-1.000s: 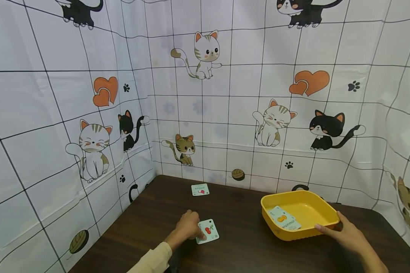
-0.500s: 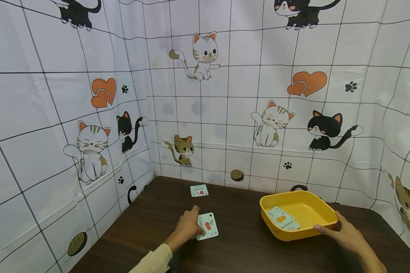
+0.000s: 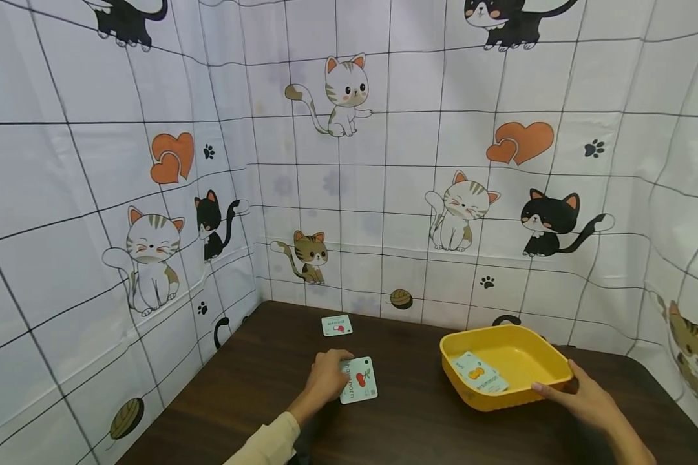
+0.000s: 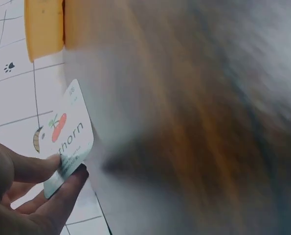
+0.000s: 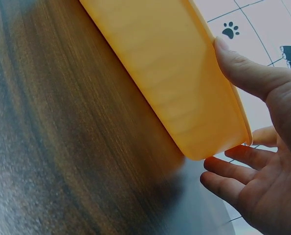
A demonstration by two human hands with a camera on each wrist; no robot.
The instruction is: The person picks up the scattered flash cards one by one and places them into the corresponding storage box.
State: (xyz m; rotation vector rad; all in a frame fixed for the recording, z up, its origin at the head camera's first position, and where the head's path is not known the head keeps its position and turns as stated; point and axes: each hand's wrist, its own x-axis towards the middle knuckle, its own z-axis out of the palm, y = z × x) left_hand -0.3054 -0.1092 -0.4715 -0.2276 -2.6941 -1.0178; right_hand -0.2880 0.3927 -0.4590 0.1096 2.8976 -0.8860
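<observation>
A pale card with red berries and the letters "horn" (image 3: 362, 382) is pinched at its left edge by my left hand (image 3: 326, 378). In the left wrist view the thumb lies on the card's printed face (image 4: 73, 129) and the fingers are behind it; the card stands tilted. My right hand (image 3: 587, 402) grips the near right corner of a yellow plastic basket (image 3: 523, 355), thumb on the rim and fingers along the outside wall. Inside the basket lies a card with orange fruit (image 3: 481, 372). Farther back on the table is a card with a pink fruit (image 3: 337, 325).
The dark wooden table (image 3: 407, 400) meets a white curtain (image 3: 378, 187) printed with cats and grid lines at its back and left. The basket stands on the right part of the table, near the back edge.
My left hand has shifted slightly and its fingers now pinch the berry card, which has moved a little up and to the right. The right hand and basket stay in place.
</observation>
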